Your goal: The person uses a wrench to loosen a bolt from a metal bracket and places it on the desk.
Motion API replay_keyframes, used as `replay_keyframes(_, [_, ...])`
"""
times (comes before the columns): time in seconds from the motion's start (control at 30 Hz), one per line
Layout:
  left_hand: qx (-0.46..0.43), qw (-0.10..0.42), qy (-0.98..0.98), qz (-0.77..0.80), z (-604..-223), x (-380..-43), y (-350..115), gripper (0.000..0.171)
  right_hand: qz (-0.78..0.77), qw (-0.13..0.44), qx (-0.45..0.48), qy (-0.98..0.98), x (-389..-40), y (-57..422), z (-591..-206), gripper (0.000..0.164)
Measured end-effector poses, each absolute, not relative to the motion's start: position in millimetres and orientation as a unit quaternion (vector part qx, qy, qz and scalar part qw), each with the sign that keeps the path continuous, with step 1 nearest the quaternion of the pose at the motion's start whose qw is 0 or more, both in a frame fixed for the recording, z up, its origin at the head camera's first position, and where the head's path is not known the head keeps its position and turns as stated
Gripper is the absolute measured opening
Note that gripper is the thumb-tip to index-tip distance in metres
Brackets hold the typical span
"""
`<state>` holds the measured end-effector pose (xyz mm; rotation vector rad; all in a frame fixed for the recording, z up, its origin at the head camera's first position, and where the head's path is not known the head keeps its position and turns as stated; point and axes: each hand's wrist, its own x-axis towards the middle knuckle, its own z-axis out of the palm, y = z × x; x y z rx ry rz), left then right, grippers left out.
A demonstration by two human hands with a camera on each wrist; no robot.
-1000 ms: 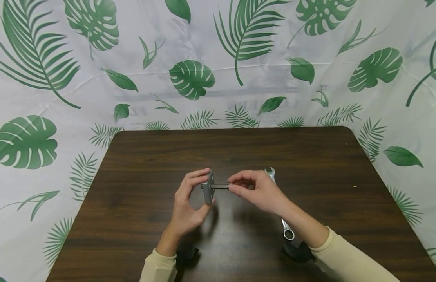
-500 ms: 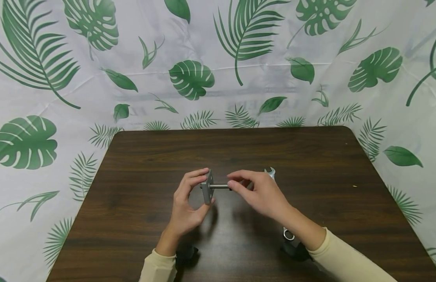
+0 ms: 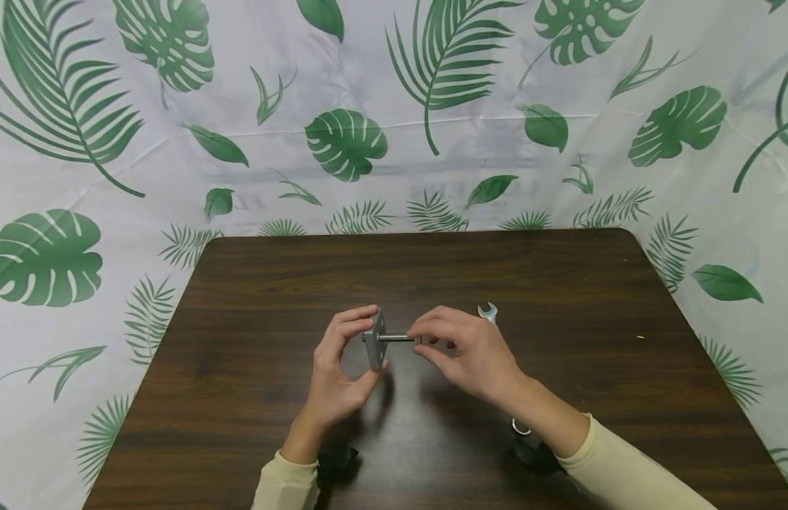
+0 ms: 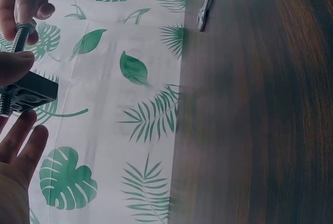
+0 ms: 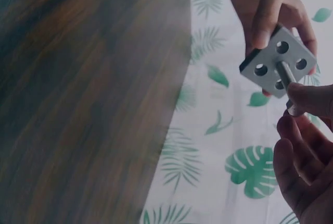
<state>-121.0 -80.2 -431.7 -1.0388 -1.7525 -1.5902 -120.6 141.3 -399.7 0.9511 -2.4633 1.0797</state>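
My left hand holds a grey square plate upright by its edges, fingers at the top and thumb underneath. A metal bolt runs through the plate's centre, and its short end sticks out on the left-hand side. In the right wrist view the plate shows round holes near its corners. The left wrist view shows thread on the bolt and a hexagonal piece at its far end. My right hand pinches that far end between thumb and fingers, which partly hide it.
A combination wrench lies on the dark wooden table behind my right hand, its middle hidden by the hand and forearm. Black wrist-worn devices show below both forearms. A leaf-patterned cloth hangs beyond the table's back edge.
My right fingers have shifted round the bolt's end, the thumb rising and then dropping below it. The left hand and plate stay in place.
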Motion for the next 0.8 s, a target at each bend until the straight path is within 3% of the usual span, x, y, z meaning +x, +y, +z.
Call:
replay_keyframes(0.1, [-0.387,0.273,-0.651,-0.593,-432.2,-121.0,-80.3,0.044,0.384,0.151,0.336,-0.847,-121.0,141.4,-400.6,0.027])
replay_keyframes(0.37, [-0.386,0.26,-0.649,-0.602,-432.5,-120.2,-80.5,0.048,0.416,0.076,0.229,-0.877,-120.0,139.2,-393.1,0.02])
replay_keyframes(0.5, [-0.385,0.256,-0.652,-0.602,-431.9,-119.8,-80.7,0.05,0.417,0.058,0.224,-0.879,-120.3,138.8,-391.2,0.018])
replay_keyframes(0.8, [-0.382,0.255,-0.653,-0.603,-430.5,-119.7,-80.4,0.064,0.379,0.135,0.343,-0.848,-123.1,142.9,-393.3,0.022])
